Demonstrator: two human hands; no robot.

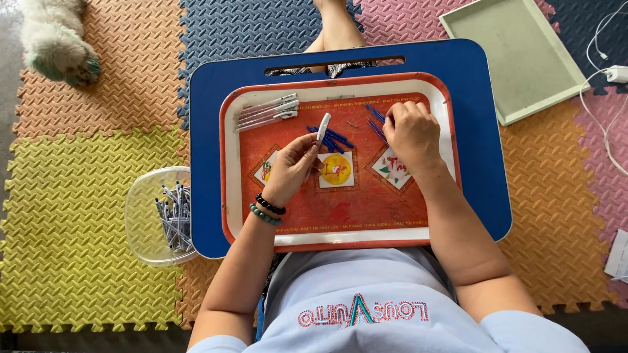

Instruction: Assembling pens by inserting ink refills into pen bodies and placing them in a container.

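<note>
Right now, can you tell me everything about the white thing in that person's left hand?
It is a slim white pen barrel, plastic by the look of it, with a dark tip at its lower end. The left hand pinches its lower end between the fingertips, so it stands tilted above the red tray, top leaning to the right. Just behind it lie loose blue refills. It looks empty, though that is hard to tell.

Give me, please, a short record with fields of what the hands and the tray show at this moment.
left hand: holds a white pen barrel upright over the tray
right hand: rests on loose blue refills
tray: red with a white rim, on a blue lap table
tray's far left corner: row of white pen barrels
beside the lap table: clear tub of pens
</note>
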